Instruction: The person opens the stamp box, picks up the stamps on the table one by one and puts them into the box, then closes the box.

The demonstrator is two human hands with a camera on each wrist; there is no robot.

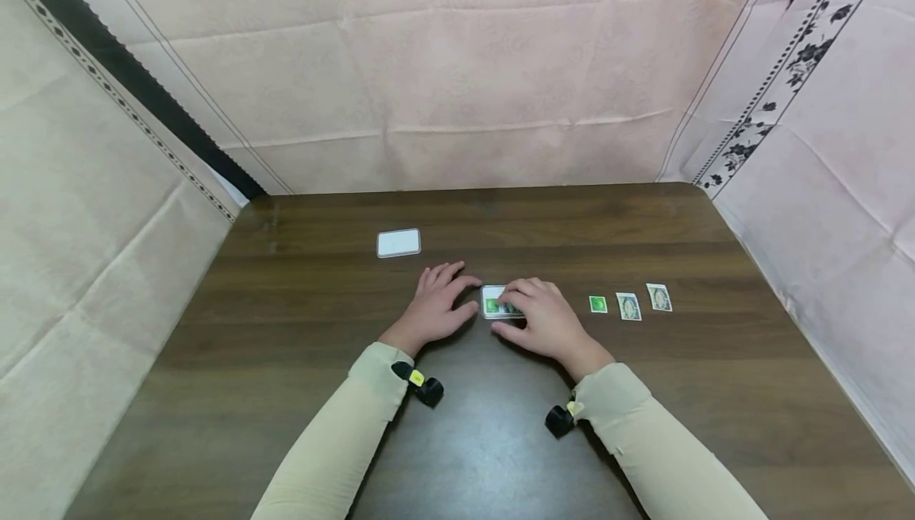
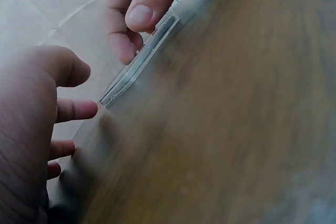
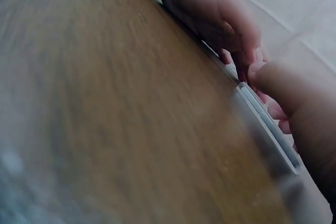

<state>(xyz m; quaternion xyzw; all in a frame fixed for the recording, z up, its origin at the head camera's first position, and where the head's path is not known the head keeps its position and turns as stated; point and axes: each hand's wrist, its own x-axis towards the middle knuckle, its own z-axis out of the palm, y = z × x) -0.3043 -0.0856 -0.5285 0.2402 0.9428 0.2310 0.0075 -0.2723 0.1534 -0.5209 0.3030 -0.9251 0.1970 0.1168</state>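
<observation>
A small flat box [image 1: 489,291] with a whitish rim lies at the middle of the table, with green-printed paper pieces like stamps [image 1: 492,305] in it. My right hand [image 1: 546,320] reaches over its right part, hiding some of the contents. The fingertips are bent down at the box and the thumb is apart, near its front edge; no piece shows between them. My left hand [image 1: 438,310] is at the box's left side, fingers spread and relaxed, holding nothing. In the left wrist view the box's edge [image 2: 137,66] shows below the right hand's fingers.
A white rectangular lid-like piece [image 1: 398,243] lies behind the left hand. Right of the right hand, a small green stamp [image 1: 597,304] and two pale stamps with oval pictures [image 1: 628,306] lie in a row on the brown wooden table [image 1: 322,417]. White cloth surrounds the table.
</observation>
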